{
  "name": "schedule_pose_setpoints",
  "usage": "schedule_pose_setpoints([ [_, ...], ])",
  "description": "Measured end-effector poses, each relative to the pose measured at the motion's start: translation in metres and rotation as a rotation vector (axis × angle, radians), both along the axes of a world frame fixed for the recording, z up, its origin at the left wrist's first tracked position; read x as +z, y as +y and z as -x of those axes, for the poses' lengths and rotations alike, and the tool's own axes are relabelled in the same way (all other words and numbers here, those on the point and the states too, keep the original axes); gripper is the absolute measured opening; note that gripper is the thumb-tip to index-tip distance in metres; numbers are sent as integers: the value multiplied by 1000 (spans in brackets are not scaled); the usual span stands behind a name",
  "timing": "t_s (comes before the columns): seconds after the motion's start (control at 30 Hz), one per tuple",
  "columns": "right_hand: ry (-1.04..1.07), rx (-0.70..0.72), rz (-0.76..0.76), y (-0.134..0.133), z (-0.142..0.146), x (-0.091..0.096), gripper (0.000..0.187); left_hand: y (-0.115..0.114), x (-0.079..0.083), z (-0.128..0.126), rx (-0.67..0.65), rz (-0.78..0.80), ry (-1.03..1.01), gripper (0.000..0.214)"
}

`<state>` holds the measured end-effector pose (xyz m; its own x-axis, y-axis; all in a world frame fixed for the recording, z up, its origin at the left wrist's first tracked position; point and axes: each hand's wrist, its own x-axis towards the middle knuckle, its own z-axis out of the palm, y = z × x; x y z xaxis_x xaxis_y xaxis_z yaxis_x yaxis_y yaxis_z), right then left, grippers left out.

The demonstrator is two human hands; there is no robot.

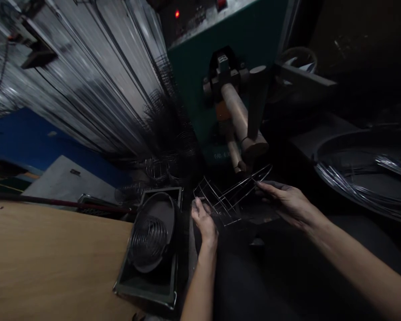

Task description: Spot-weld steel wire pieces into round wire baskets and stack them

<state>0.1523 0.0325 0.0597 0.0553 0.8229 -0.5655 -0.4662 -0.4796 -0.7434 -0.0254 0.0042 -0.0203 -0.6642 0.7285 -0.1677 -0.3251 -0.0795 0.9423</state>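
Note:
A wire grid frame (229,196) of thin crossed metal rods lies tilted just under the electrode arms (240,129) of a green machine (254,40). My left hand (204,221) is closed on the frame's near left corner. My right hand (285,201) grips the frame's right edge with its fingertips, fingers stretched along the wire. The frame's far corner reaches up toward the lower end of the electrode arms.
A tray (147,285) holding a round wire coil stands left of my left hand, beside a wooden tabletop (47,263). A heap of dark wire rings (167,129) piles behind it. Long metal rods (87,80) lean at the back left. A round bin of curved wires (370,178) sits right.

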Motion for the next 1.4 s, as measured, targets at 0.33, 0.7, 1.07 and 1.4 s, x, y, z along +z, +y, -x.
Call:
schedule_pose_setpoints([
  [0.33, -10, -66, -2, 8, 5, 3, 14, 8, 11, -1, -32, 3, 10, 50],
  [0.7, 95, -87, 17, 5, 3, 10, 14, 2, 18, -5, -26, 16, -101, 45],
  [1.07, -116, -67, -17, -14, -31, -17, 15, 11, 21, -1, 4, -6, -155, 45],
  [1.4, -136, -97, 2, -16, -35, -22, 28, 18, 27, 8, 23, -5, -129, 43],
])
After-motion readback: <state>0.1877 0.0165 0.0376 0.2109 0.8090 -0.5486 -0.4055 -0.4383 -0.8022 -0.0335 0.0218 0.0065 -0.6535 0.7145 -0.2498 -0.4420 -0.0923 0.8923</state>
